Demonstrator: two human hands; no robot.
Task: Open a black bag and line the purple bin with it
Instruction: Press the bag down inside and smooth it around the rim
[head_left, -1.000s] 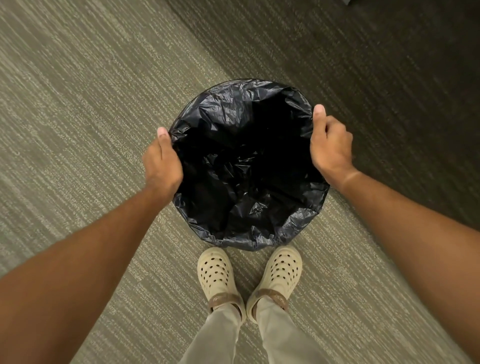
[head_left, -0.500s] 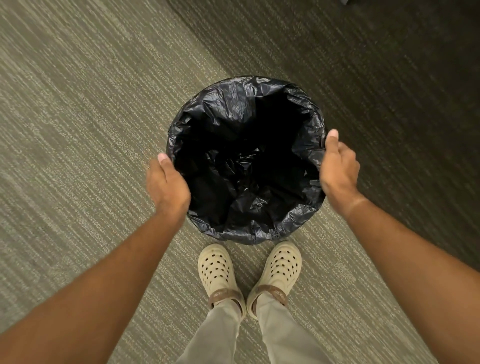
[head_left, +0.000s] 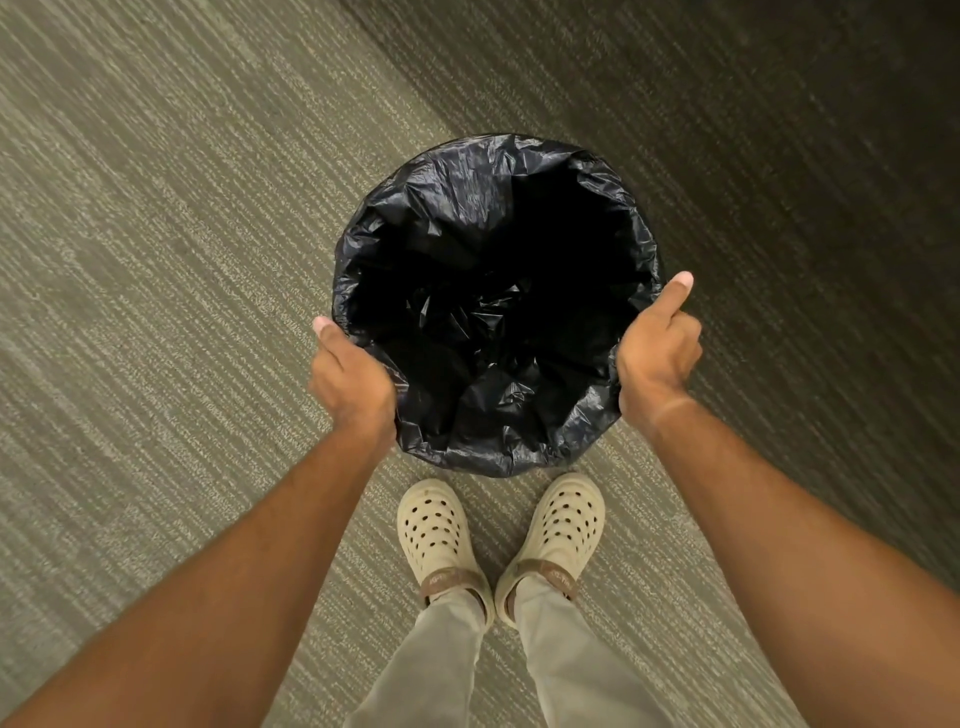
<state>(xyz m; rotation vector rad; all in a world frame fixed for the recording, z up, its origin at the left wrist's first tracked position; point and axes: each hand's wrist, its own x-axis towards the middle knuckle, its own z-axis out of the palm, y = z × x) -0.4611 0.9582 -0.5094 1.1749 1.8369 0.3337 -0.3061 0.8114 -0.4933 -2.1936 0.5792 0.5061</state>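
The black bag (head_left: 467, 197) hangs open inside a round bin, its crinkled plastic folded over the whole rim. No purple of the bin shows; the bag covers it entirely. My left hand (head_left: 350, 382) grips the bag's folded edge at the near-left of the rim, thumb pointing up along it. My right hand (head_left: 657, 353) grips the folded edge at the near-right, thumb raised against the plastic. The fingers of both hands are hidden beneath the rim.
The bin stands on striped grey-green carpet (head_left: 156, 260), with a darker carpet band (head_left: 779, 182) to the right. My feet in cream clogs (head_left: 436, 540) stand just in front of the bin.
Both hands have slid along the rim toward me, from the bin's sides to its near-left and near-right. The bag now sits smoother over the rim.
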